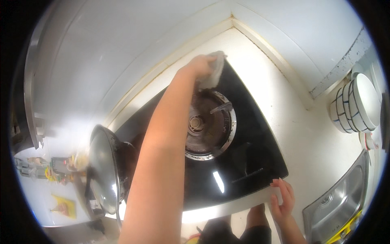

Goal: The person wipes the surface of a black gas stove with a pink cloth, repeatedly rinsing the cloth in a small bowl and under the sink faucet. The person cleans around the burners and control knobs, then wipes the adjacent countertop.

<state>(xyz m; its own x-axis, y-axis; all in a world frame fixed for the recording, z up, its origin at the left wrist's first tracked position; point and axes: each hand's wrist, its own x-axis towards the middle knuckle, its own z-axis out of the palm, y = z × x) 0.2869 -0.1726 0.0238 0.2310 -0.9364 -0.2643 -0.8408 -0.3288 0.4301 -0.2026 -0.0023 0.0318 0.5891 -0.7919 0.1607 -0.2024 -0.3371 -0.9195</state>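
Note:
My left hand (201,67) holds a crumpled grey-white cloth (215,73) pressed on the far corner of a black glass gas hob (253,137). The forearm stretches across the hob and covers part of it. Just nearer than the cloth is a round burner (195,122) inside a stained metal ring, with a pan-support prong over its right side. My right hand (283,199) rests at the near right corner of the hob, by the counter edge, fingers bent and apart, with nothing in it.
A lidded wok (103,174) stands on the hob's left. Stacked white bowls (355,105) with blue lines are at the right, beyond a steel sink (338,204). Low ledges and pale walls meet behind the hob. A yellow packet (64,206) lies on the left counter.

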